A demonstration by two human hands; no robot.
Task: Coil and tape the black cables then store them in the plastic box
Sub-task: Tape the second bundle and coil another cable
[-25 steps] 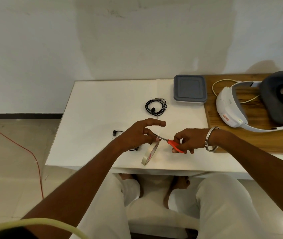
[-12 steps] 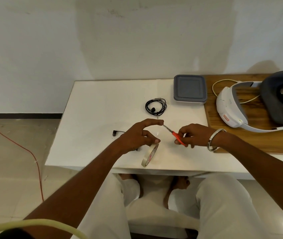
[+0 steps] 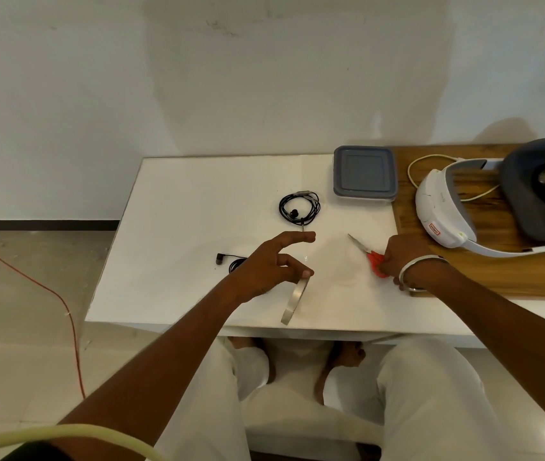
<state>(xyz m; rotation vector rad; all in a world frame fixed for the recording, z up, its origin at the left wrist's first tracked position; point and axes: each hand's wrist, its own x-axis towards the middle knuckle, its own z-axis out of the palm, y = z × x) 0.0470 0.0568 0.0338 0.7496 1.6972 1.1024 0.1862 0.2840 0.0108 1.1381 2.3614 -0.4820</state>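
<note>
Since a moment ago my right hand (image 3: 400,261) has drawn back toward the wooden board (image 3: 497,271), lowering the red-handled scissors (image 3: 369,254) it grips onto the white bench (image 3: 181,227). Nearest me, my left hand (image 3: 271,266) pinches the tape roll (image 3: 295,299) on edge, forefinger stretched out. Behind it lies a loose black cable (image 3: 231,261); farther off, a coiled black cable (image 3: 299,207), then the lidded plastic box (image 3: 365,174).

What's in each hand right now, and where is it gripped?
The right hand grips the scissors by their orange handles. The left hand pinches the tape roll at its top edge.
</note>
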